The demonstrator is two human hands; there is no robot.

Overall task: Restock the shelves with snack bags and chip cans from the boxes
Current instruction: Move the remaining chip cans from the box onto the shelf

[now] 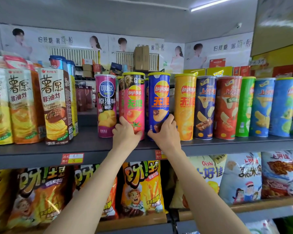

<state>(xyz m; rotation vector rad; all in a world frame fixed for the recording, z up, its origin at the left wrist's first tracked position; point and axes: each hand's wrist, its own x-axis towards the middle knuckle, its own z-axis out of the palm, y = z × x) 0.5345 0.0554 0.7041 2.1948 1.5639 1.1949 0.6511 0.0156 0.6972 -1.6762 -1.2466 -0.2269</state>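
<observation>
From the head view, the left hand (125, 132) grips the pink can (134, 105) low down and the right hand (164, 130) grips the blue can (160, 102), both upright on the upper shelf (41, 152), probably being seated in line; glossy tall tubes with yellow lids.

Both bare arms reach up and forward, almost parallel — the left hand (125, 134) has its fingers curled round the foot of a pink can (134, 105), the right hand (166, 132) grips the base of a blue can (159, 102)
</observation>
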